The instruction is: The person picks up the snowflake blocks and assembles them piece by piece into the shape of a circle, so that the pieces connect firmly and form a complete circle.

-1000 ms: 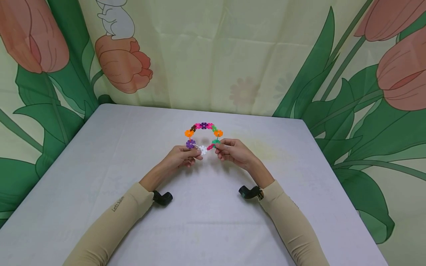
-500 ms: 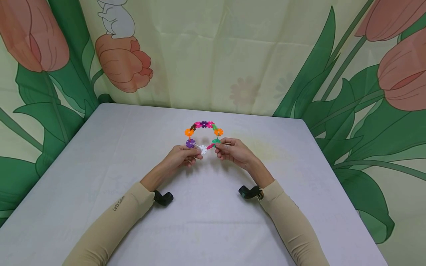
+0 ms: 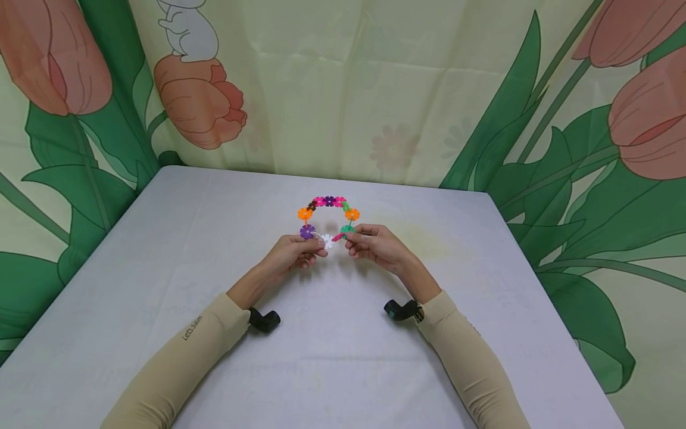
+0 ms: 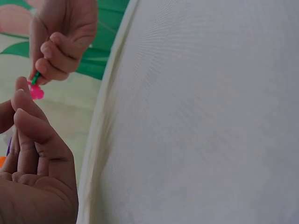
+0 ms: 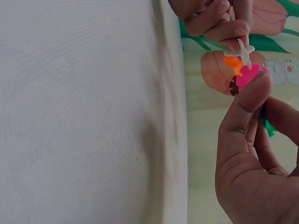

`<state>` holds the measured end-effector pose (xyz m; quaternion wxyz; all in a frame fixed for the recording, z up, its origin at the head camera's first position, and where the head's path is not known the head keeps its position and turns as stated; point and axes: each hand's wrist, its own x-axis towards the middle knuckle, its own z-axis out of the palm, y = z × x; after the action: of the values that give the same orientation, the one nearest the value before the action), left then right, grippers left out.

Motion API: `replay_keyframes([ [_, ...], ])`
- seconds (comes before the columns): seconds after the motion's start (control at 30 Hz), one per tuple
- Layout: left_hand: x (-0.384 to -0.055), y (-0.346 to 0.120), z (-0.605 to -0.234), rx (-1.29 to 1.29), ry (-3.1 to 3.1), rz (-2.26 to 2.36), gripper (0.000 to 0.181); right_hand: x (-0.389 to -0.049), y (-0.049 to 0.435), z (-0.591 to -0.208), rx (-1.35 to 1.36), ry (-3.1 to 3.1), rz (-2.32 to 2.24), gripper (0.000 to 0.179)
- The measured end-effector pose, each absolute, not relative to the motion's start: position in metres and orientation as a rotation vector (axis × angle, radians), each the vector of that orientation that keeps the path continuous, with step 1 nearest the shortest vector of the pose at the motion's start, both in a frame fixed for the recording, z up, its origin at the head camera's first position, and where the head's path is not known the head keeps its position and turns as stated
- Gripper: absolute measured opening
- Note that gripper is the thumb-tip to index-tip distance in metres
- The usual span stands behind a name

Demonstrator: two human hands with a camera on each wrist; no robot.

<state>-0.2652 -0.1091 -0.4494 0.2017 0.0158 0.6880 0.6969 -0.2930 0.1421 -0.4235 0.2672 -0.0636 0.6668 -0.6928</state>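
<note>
Both hands hold up a ring of interlocking plastic snowflake discs in the head view, in pink, purple, orange, brown, green and white. My left hand pinches the ring's lower left between thumb and fingers, by a white disc and just under a purple one. On the other side my right hand pinches the ring near a green disc. A pink disc shows at the right thumb tip in the right wrist view, close to the white one. Fingers hide part of the ring's lower side.
A white-covered table lies beneath the hands. Behind it hangs a pale curtain printed with tulips, leaves and a white rabbit. Black wrist cameras sit at both cuffs of the beige sleeves.
Both hands keep their grip, and the ring stays in almost the same place. The pink disc by the right fingers has tilted slightly.
</note>
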Motion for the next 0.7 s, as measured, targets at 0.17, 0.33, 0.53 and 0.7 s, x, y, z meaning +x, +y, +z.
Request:
replay_keyframes([
  [0.17, -0.2633, -0.1069, -0.4496, 0.005, 1.915, 1.959, 0.027, -0.2949, 0.1430, -0.4258, -0.171, 1.785, -1.869, 0.011],
  [0.33, -0.2626, -0.1044, -0.4504, -0.030, 1.903, 1.966, 0.030, -0.2967, 0.1443, -0.4282, -0.174, 1.762, -1.888, 0.016],
  [0.53, -0.2612, -0.1024, -0.4523, -0.045, 1.898, 1.971, 0.029, -0.2967, 0.1461, -0.4297, -0.199, 1.745, -1.897, 0.018],
  [0.7, -0.2614, -0.1018, -0.4545, -0.061, 1.881, 1.989, 0.025, -0.2966, 0.1460, -0.4306, -0.217, 1.737, -1.893, 0.020],
])
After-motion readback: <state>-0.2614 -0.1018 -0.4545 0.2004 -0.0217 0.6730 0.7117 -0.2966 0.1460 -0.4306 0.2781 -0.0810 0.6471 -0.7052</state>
